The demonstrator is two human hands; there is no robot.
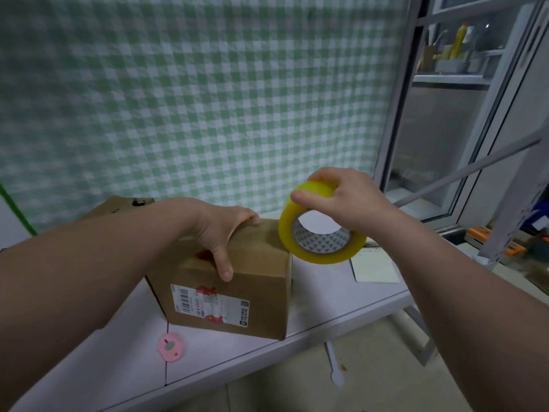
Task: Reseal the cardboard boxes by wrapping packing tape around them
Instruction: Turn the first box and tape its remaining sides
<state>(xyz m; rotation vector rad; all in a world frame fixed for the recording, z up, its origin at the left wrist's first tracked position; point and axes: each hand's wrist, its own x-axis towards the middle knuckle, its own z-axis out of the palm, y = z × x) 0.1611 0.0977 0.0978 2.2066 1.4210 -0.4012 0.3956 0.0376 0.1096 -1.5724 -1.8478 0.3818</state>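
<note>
Cardboard box (237, 281) sits on the white table (326, 304) in front of you, shipping label (209, 304) on its near face; your left hand (221, 233) grips its top edge, thumb curled down the near face, fingers hooked over the top; your right hand (347, 200) pinches the yellow tape roll (322, 230), held in the air just right of the box's upper corner; a pink cutter (171, 346) lies near the table's front edge; a second box (118, 205) stands behind your left forearm.

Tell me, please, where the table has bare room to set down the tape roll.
Bare table lies between the cardboard box and the white card, below the tape roll. Another strip runs along the front edge, right of the pink cutter. The ledge at far right is cluttered.
</note>
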